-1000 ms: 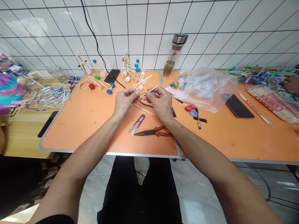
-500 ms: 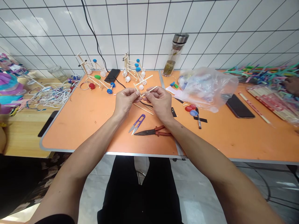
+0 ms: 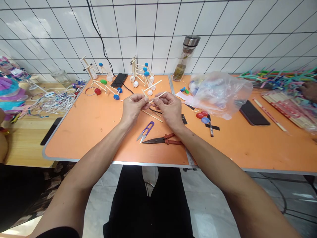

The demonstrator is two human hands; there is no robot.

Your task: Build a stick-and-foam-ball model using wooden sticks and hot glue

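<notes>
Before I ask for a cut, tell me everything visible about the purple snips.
The snips have a purple handle and two pointed, metallic-looking blades, spread apart. They lie on the orange table, tips toward its near edge, slightly left. One tip is beside the pliers; contact there is unclear. Neither the left hand nor the right hand touches them.

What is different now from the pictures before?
Almost nothing: only another person's bare arm at the left edge has shifted slightly. The left hand and right hand stayed together, pinching thin pale wooden sticks. The red-handled metal pliers stayed put too.
</notes>
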